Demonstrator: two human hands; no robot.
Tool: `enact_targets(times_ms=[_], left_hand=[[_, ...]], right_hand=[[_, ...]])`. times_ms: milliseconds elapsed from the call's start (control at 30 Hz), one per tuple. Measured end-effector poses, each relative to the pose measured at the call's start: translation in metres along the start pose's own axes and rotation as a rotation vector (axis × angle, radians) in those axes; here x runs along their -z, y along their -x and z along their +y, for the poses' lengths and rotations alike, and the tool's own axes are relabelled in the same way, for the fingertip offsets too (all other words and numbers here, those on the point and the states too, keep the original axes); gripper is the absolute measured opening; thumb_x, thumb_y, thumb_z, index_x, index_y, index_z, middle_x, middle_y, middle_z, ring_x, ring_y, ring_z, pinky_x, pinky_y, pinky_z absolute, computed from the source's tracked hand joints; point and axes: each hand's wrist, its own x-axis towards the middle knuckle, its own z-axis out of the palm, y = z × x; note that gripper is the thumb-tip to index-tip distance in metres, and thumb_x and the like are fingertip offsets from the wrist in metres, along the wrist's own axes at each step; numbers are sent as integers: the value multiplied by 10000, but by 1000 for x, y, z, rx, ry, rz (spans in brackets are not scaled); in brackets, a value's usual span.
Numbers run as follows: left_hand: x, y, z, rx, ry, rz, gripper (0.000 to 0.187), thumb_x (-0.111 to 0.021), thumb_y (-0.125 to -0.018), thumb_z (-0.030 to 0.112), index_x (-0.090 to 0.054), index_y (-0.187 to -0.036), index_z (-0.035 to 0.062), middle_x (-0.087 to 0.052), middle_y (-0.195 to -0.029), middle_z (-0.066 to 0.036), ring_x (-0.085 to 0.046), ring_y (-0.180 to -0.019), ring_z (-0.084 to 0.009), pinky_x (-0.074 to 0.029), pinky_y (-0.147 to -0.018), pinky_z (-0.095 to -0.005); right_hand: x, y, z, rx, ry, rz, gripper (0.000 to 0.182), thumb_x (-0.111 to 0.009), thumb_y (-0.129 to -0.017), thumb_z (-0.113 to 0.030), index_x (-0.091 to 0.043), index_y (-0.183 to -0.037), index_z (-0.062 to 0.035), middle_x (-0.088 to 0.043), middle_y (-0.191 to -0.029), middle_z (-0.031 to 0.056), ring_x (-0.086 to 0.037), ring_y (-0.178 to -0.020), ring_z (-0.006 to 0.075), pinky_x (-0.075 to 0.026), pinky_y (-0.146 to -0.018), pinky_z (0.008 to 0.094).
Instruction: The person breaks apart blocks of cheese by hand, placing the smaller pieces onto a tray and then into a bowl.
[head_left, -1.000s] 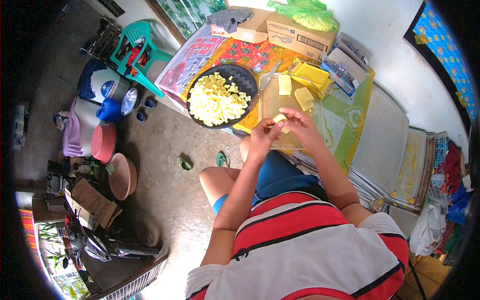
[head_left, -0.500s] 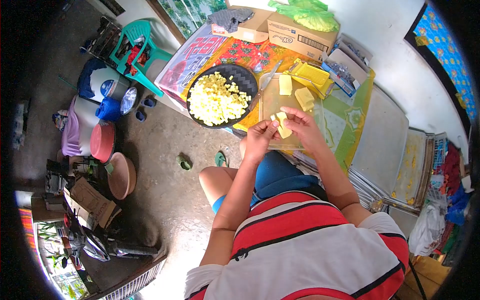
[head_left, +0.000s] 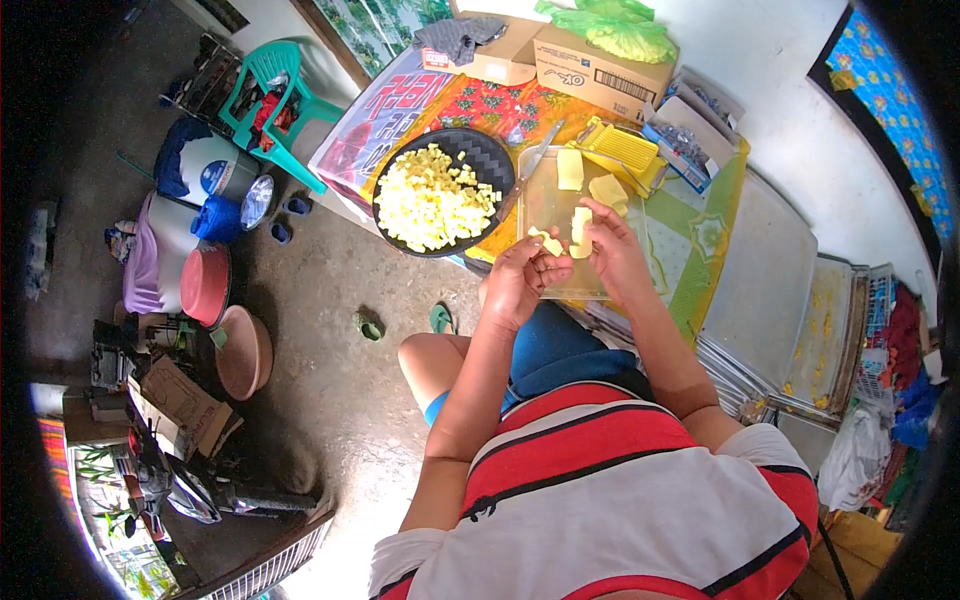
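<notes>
In front of me my left hand pinches a small strip of a pale yellow, cheese-like food. My right hand holds a thicker pale yellow block upright between thumb and fingers, a short gap from the strip. Both hands are over the near part of a clear plastic board or tray. Two more yellow blocks lie on it, one flat and one partly behind my right fingers. A knife rests at its left edge. Beside it, a black round tray carries many small yellow cubes.
A yellow slotted plastic tool and an open box of small packets stand at the table's far right. Cardboard boxes line the back. Metal trays lean at right; a green chair stands at left.
My hands have moved apart. The yellow food that they held together is now in two parts, a strip in my left hand and the block, turned upright, in my right.
</notes>
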Motion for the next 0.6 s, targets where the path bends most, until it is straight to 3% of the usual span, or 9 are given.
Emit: enact_targets(times_ms=[133, 233, 333, 433, 600], left_hand=[[2, 2, 0, -3, 70, -57, 331, -524, -928, 205, -529, -1160, -31, -654, -920, -146, -681, -799, -225, -567, -744, -332], [2, 2, 1, 36, 36, -57, 332, -523, -935, 213, -525, -1168, -22, -648, -964, -143, -676, -814, -218, -566, -757, -330], [2, 3, -3, 7, 1, -48, 338, -516, -945, 223, -515, -1189, -11, -642, -992, -130, -671, -824, -206, -562, -766, -327], [-11, 6, -2, -1, -11, 2, 345, -517, -948, 225, -503, -1210, 1, -642, -981, -113, -665, -807, -196, -561, -757, -330], [-8, 6, -6, 11, -17, 2, 284, -522, -942, 209, -559, -1134, 2, -649, -924, -92, -656, -772, -182, -563, -727, -320]], right_hand=[[-3, 4, -10, -137, -249, 42, 381, -621, -859, -171, -532, -1222, -98, -557, -876, -8, -532, -760, 85, -435, -633, 229], [0, 10, -16, -161, 317, -29, 382, -620, -862, -148, -526, -1227, -87, -581, -902, 13, -541, -820, 93, -470, -743, 231], [0, 8, -3, 73, 718, -143, 400, -669, -831, -118, -540, -1208, -77, -610, -916, 31, -539, -845, 87, -479, -798, 259], [0, 8, 11, 209, 667, -151, 400, -705, -806, -146, -561, -1170, -63, -625, -940, 64, -583, -874, 122, -475, -804, 263], [-4, 10, 5, 483, 838, -173, 351, -689, -826, -155, -595, -1139, -28, -639, -1050, 81, -587, -962, 145, -457, -862, 297]])
